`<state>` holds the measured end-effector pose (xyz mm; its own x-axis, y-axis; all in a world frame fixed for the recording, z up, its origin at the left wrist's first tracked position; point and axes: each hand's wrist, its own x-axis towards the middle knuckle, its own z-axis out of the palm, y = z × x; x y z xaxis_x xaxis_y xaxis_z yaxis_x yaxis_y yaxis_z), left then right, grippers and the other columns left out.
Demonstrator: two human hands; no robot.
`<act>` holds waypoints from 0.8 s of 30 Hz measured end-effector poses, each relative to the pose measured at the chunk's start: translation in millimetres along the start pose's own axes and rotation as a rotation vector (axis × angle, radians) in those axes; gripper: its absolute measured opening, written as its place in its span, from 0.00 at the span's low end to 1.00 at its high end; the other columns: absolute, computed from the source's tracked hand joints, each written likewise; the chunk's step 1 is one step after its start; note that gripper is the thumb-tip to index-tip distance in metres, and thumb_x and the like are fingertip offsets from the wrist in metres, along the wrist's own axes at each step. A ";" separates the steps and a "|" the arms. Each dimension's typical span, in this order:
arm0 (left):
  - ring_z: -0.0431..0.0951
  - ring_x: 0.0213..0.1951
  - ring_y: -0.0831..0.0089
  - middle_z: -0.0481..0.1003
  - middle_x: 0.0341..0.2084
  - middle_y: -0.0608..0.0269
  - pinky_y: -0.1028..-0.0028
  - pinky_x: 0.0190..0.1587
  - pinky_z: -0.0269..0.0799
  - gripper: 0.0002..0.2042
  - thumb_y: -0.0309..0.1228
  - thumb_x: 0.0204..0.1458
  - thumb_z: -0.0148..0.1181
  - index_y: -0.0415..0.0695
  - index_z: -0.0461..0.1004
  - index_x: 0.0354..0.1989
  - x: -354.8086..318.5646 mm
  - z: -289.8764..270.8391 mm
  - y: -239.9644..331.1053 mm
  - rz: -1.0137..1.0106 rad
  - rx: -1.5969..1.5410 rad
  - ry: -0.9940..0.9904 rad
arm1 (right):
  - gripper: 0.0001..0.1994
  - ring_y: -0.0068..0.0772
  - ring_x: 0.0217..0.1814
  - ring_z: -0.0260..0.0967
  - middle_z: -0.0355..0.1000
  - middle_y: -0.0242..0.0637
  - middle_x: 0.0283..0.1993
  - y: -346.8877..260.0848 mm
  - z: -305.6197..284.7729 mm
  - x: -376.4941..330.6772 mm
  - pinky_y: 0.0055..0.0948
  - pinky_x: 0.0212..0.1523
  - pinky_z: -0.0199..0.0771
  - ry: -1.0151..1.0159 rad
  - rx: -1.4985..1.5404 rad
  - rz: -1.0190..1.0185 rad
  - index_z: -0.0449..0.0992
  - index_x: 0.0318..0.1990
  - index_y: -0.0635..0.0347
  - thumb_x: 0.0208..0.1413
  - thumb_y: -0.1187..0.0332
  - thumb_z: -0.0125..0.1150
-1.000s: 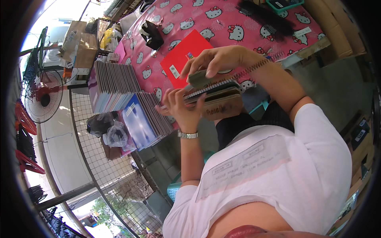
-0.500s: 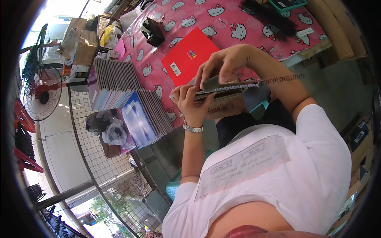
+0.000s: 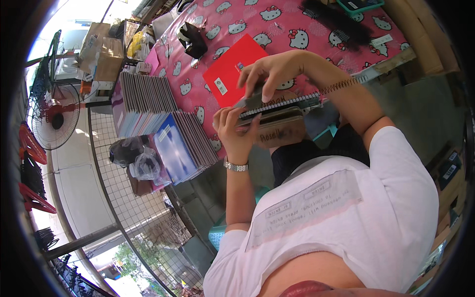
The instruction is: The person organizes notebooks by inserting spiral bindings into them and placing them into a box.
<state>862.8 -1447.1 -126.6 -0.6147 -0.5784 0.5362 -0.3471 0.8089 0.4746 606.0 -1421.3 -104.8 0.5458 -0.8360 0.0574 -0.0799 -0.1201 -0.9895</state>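
My left hand [image 3: 235, 129], with a metal-banded watch, is closed around the left end of a thin notebook [image 3: 269, 110] seen edge-on. A dark wire spiral coil [image 3: 341, 86] runs along the notebook's holed edge, and its loose end sticks out to the right, across my right forearm. My right hand [image 3: 281, 69] curls from above, thumb and fingers round a dark block [image 3: 254, 100] against the notebook. Just below is a brown wooden block [image 3: 283, 132] with handwriting on it. How far the coil is threaded is hard to make out.
A red notebook [image 3: 229, 67] lies on the pink patterned tablecloth [image 3: 269, 34] beyond my hands. Stacks of coil-bound notebooks [image 3: 190, 146] stand at left, near a black dispenser [image 3: 192, 40]. A pile of dark coils [image 3: 341, 27] lies far right. A fan [image 3: 55, 119] stands at far left.
The coil's loose end has shifted left and up. My right hand has moved slightly left and its fingers have closed round the dark block. My left hand has barely moved.
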 end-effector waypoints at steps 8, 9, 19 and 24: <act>0.73 0.40 0.70 0.72 0.41 0.61 0.72 0.42 0.71 0.16 0.21 0.37 0.73 0.39 0.77 0.37 -5.7 -22.1 -28.0 -0.113 -0.127 -0.068 | 0.23 0.36 0.63 0.65 0.62 0.41 0.66 11.8 7.6 21.0 0.34 0.65 0.61 -0.147 0.371 -0.080 0.78 0.51 0.68 0.44 0.71 0.69; 0.73 0.38 0.72 0.72 0.40 0.62 0.74 0.40 0.71 0.16 0.20 0.37 0.72 0.39 0.77 0.37 -6.6 -23.7 -30.6 -0.140 -0.122 -0.109 | 0.23 0.36 0.63 0.65 0.62 0.41 0.66 11.3 10.4 22.8 0.34 0.65 0.61 -0.181 0.402 -0.072 0.78 0.51 0.68 0.44 0.71 0.69; 0.73 0.35 0.75 0.72 0.34 0.64 0.76 0.36 0.69 0.14 0.16 0.37 0.69 0.38 0.78 0.35 0.8 -34.0 -32.9 -0.245 -0.323 -0.208 | 0.23 0.39 0.64 0.64 0.59 0.45 0.68 13.6 11.9 24.4 0.35 0.66 0.60 -0.096 0.230 -0.005 0.78 0.52 0.65 0.45 0.70 0.69; 0.74 0.35 0.75 0.72 0.33 0.64 0.76 0.37 0.70 0.15 0.15 0.37 0.69 0.38 0.77 0.36 3.8 -32.6 -35.2 -0.220 -0.347 -0.212 | 0.23 0.40 0.65 0.63 0.58 0.45 0.68 14.1 9.6 23.0 0.36 0.66 0.60 -0.139 0.241 -0.046 0.79 0.52 0.66 0.45 0.68 0.70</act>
<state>895.7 -1481.2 -118.5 -0.6969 -0.6686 0.2594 -0.2497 0.5653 0.7862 625.5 -1437.1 -118.6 0.6550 -0.7489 0.1008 0.1389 -0.0117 -0.9902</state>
